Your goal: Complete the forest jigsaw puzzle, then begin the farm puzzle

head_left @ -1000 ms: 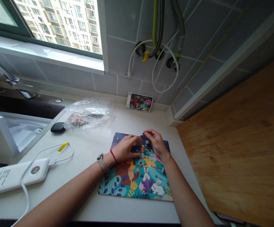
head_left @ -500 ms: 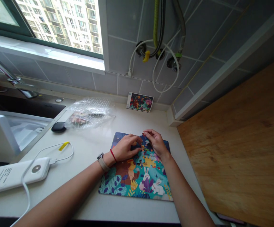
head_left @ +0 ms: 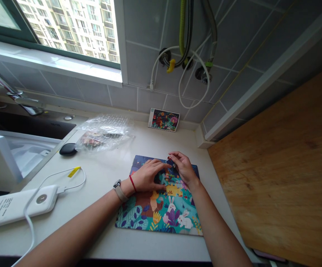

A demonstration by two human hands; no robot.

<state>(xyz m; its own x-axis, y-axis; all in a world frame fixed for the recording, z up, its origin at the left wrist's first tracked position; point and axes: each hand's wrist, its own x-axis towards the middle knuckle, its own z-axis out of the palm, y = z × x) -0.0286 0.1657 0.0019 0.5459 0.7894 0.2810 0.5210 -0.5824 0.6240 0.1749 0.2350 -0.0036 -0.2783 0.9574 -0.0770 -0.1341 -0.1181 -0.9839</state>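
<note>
A colourful jigsaw puzzle (head_left: 161, 213) with rabbits and leaves lies flat on the white counter (head_left: 102, 178). My left hand (head_left: 147, 175) rests on the puzzle's upper middle, fingers curled and pressed down on it. My right hand (head_left: 182, 168) is just to its right, over the upper edge, pinching a small dark puzzle piece (head_left: 170, 161) between thumb and fingers. A watch and a red string are on my left wrist.
A plastic bag (head_left: 104, 135) with loose pieces lies at the back left, a dark oval object (head_left: 68, 149) beside it. A picture card (head_left: 164, 120) leans on the tiled wall. A white power bank (head_left: 16, 207) with cable sits front left. A wooden board (head_left: 283, 174) fills the right; a sink and tap (head_left: 24, 104) are at far left.
My left hand has slid a little to the right across the puzzle's top. My right hand's fingers have shifted slightly with the piece.
</note>
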